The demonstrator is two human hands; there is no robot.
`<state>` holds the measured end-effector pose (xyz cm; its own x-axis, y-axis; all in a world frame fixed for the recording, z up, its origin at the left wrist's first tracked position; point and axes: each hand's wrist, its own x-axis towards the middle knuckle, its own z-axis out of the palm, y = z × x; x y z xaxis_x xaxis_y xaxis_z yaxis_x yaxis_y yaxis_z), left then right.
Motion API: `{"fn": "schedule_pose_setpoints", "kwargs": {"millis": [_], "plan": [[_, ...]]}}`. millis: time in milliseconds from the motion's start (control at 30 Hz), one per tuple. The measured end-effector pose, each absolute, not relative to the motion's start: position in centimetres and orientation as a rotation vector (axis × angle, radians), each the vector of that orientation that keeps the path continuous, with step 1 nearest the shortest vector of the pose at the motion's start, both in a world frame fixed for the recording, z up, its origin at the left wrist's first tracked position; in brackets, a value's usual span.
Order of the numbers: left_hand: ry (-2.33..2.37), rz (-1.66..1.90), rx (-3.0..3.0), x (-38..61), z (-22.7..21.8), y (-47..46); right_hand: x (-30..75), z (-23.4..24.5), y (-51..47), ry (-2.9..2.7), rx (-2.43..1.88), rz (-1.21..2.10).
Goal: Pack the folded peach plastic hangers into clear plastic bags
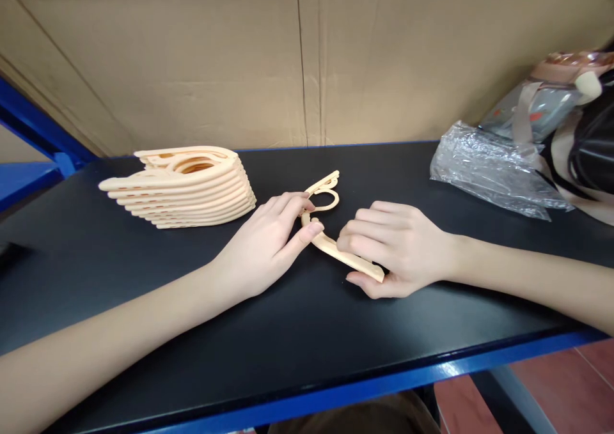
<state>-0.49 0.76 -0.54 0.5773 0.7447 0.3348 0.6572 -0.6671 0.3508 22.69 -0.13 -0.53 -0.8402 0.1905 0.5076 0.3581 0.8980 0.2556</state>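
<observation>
A beige plastic folding hanger (346, 255) lies at an angle on the black tabletop between my hands. One arm points toward me on the right; a round loop and another thin arm stick out on the far side. My left hand (268, 242) is closed on the hanger's middle joint, with thumb and fingers around it. My right hand (400, 245) grips the near arm, fingers over the top and thumb beneath its end. Left of my left hand stands a neat stack of several matching folded hangers (211, 194). My left fingers partly cover the joint.
A crumpled clear plastic bag (484, 169) lies at the right. Behind it are a clear bottle with a pink lid (551, 105) and a black bag (595, 140). Cardboard (201, 63) backs the table, and a blue frame (38, 127) rises at the left.
</observation>
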Motion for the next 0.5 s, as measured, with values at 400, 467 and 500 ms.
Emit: {"fn": "schedule_pose_setpoints", "kwargs": {"millis": [400,467,500], "plan": [[1.238,0.685,2.538,-0.59,-0.53,0.54,22.87,-0.44,-0.07,-2.665,-0.372,-0.448],[1.243,0.677,2.532,-0.57,-0.53,0.6,22.86,-0.45,0.1,-2.686,-0.392,-0.424],[1.248,0.671,2.531,-0.58,-0.54,0.64,22.87,-0.47,0.21,-2.693,-0.414,-0.409]]}}
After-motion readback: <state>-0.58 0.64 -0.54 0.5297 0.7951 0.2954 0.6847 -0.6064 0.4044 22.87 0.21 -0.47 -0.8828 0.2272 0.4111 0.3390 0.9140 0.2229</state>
